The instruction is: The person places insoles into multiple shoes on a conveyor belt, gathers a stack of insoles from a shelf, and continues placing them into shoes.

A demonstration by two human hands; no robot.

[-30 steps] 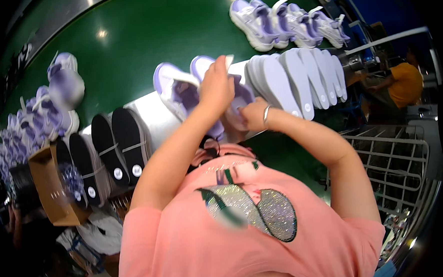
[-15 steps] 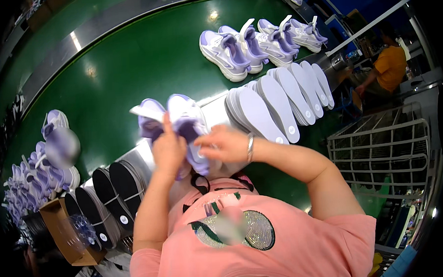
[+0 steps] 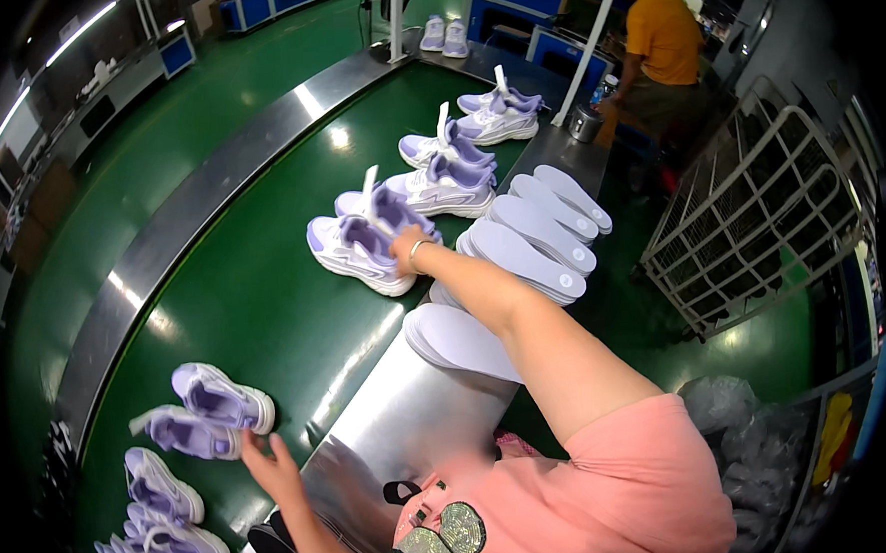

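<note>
My right arm is stretched forward. My right hand [image 3: 408,249] is closed at the heel of a white and lavender sneaker [image 3: 401,215], whose partner, another sneaker [image 3: 346,254], stands beside it on the green belt [image 3: 264,306]. My left hand [image 3: 273,472] has its fingers apart, close to the heels of a pair at the left: an upright sneaker [image 3: 221,396] and a tilted sneaker [image 3: 189,433]. Whether its fingertips touch them I cannot tell. Light grey insoles [image 3: 458,342] lie in stacks on the metal ledge [image 3: 371,430] under and beyond my right arm.
More sneakers [image 3: 438,189] stand beyond my right hand, and several crowd the lower left [image 3: 166,536]. Dark insoles [image 3: 272,548] lie by my left forearm. A metal can [image 3: 584,124] and post edge the belt. At right are a wire cage cart [image 3: 750,215] and a person in orange [image 3: 663,35].
Both hands were together on a pair of sneakers before me. That pair now stands at the left, released by my right hand, which has reached out to another pair. The view has turned.
</note>
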